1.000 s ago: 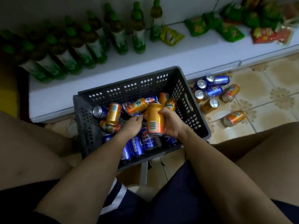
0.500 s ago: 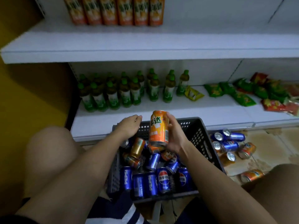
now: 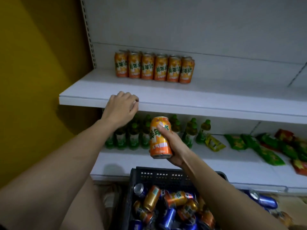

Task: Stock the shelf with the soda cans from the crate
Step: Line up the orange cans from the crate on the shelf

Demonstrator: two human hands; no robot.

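Green-capped bottles (image 3: 132, 138) stand upright on the lower shelf, with green snack packets (image 3: 259, 146) lying right of them.

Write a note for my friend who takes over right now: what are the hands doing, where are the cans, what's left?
Right hand holds one orange can upright, below the upper shelf.
Left hand rests on that shelf's front edge, holding nothing visible.
Done: a row of orange cans stands at the shelf's back.
Left: shelve the held can, then the orange and blue cans piled in the crate.
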